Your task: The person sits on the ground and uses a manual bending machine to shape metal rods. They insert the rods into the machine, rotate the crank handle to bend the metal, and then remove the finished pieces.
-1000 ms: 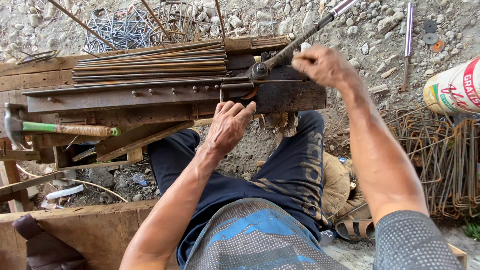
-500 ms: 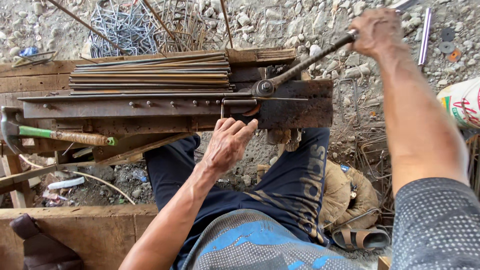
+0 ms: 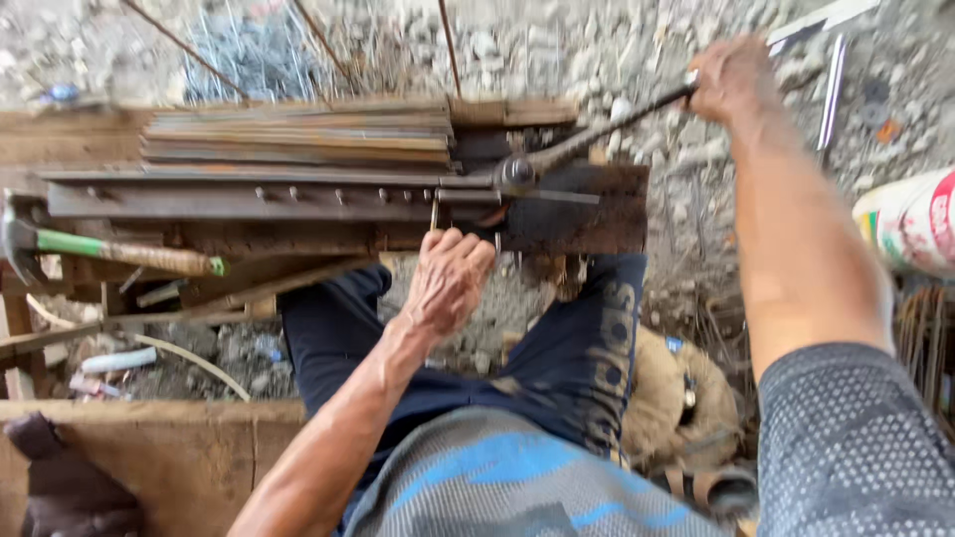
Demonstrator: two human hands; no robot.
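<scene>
My right hand (image 3: pixel 734 80) grips the far end of a long steel bending lever (image 3: pixel 597 134), whose pivot (image 3: pixel 517 171) sits on a rusty steel bench bar (image 3: pixel 298 199). My left hand (image 3: pixel 448 278) is closed around a thin bent steel rod (image 3: pixel 435 214) that hangs down at the front edge of the bench, just left of the pivot. Behind the bar lies a stack of straight rusty rods (image 3: pixel 298 134). I sit below the bench, with my legs in dark trousers (image 3: pixel 557 368).
A hammer with a green and wooden handle (image 3: pixel 119 254) lies at the left on the wooden frame. A white sack (image 3: pixel 910 224) stands at the right, with bent wire pieces (image 3: pixel 925 338) under it. Gravel ground and loose rods lie behind. A wooden board (image 3: pixel 149 447) is at lower left.
My right hand has swung the lever from near the pivot out and up to the right. My left hand has stayed at the bench's front edge, holding the rod.
</scene>
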